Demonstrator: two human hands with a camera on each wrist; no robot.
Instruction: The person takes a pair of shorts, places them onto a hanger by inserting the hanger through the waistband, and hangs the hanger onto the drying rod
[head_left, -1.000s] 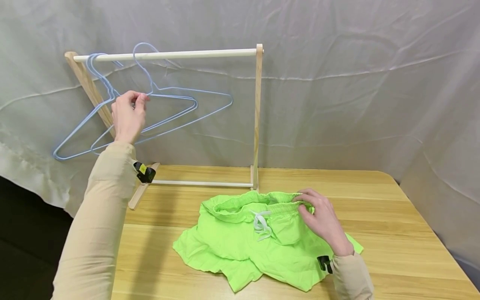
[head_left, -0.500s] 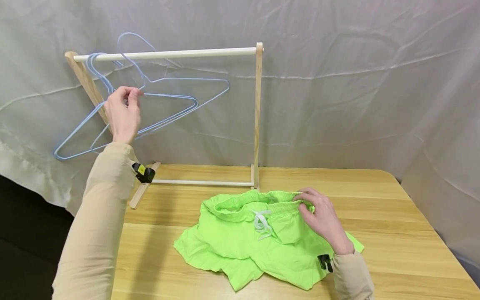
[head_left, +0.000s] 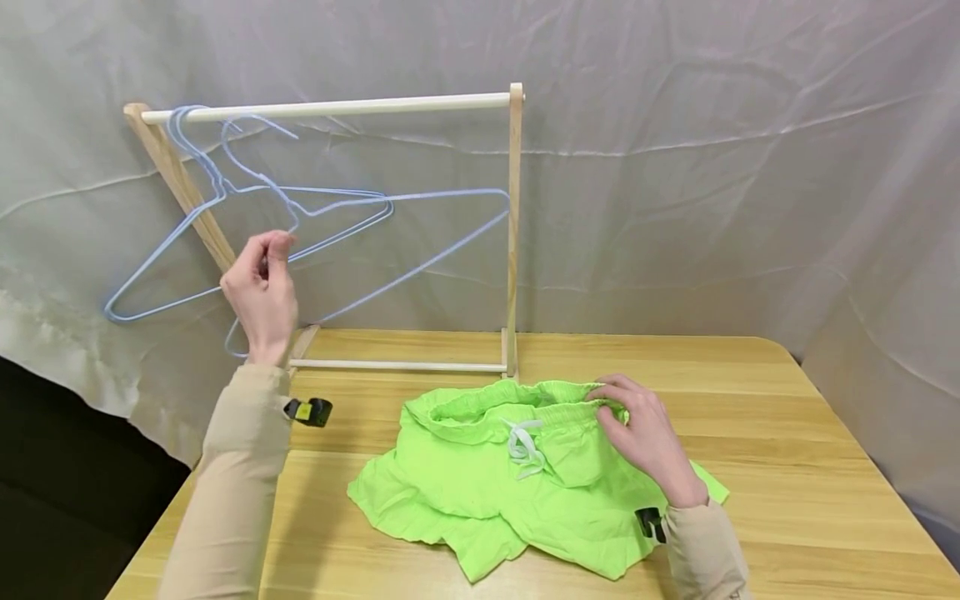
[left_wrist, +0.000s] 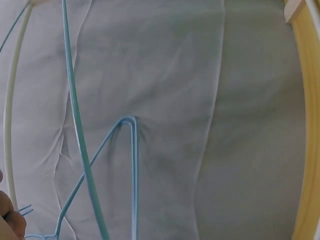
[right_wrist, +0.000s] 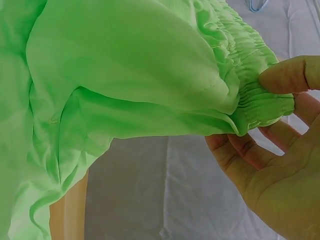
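In the head view my left hand (head_left: 262, 287) pinches a blue clothes hanger (head_left: 450, 194) just below its hook. That hanger is off the rack's rod, its hook hanging lower than the rod and in front of it. Its bar (left_wrist: 77, 120) crosses the left wrist view, where only the edge of my hand shows. Lime green shorts (head_left: 480, 475) with a white drawstring (head_left: 523, 450) lie on the table, waistband toward the rack. My right hand (head_left: 648, 433) pinches the waistband's right end, thumb on one side and fingers on the other, as the right wrist view confirms.
A wooden rack with a white top rod (head_left: 337, 108) stands at the table's back left. Other blue hangers (head_left: 166, 248) hang at the rod's left end. Grey cloth (head_left: 675, 208) covers the wall behind. The wooden table (head_left: 787, 467) extends right of the shorts.
My left hand first lifted the hanger's hook above the rod and left, then brought the hanger down and toward me, off the rod. The right hand and shorts stay nearly still.
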